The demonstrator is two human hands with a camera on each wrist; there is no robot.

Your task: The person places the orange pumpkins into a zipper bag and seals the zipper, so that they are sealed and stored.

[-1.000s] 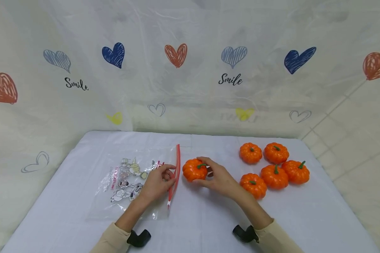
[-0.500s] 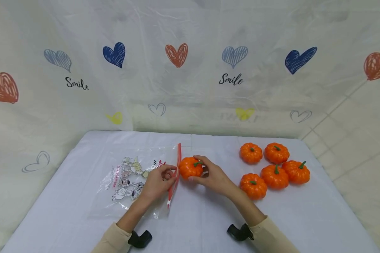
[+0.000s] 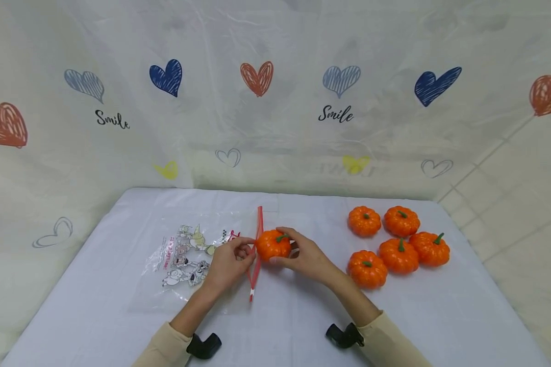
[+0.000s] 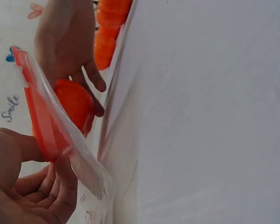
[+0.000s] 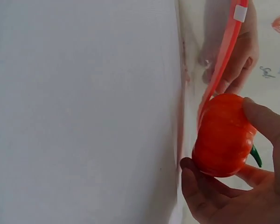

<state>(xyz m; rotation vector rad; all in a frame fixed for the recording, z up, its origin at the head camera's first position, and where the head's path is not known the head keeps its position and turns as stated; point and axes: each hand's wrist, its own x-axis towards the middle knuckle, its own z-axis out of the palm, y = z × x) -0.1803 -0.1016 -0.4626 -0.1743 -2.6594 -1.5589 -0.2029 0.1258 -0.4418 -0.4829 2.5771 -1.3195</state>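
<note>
Pumpkin (image 3: 271,247) sits in the right hand (image 3: 306,259), thumb and fingers clamped round its sides — over the table's (image 3: 298,326) middle, nearer the far edge. Left-hand fingers pinch the red strip (image 3: 259,219) at the mouth of a clear printed bag (image 3: 188,265) lying toward the left edge; whether any of the pumpkin is inside, I cannot tell. Five more pumpkins (image 3: 398,256) cluster near the right edge. One second ago the held pumpkin stood apart from the strip — now it is right against it.

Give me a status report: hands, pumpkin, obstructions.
Left hand pinches bag by red edge. Right hand grips pumpkin at that edge. Five other pumpkins off right, not blocking.
</note>
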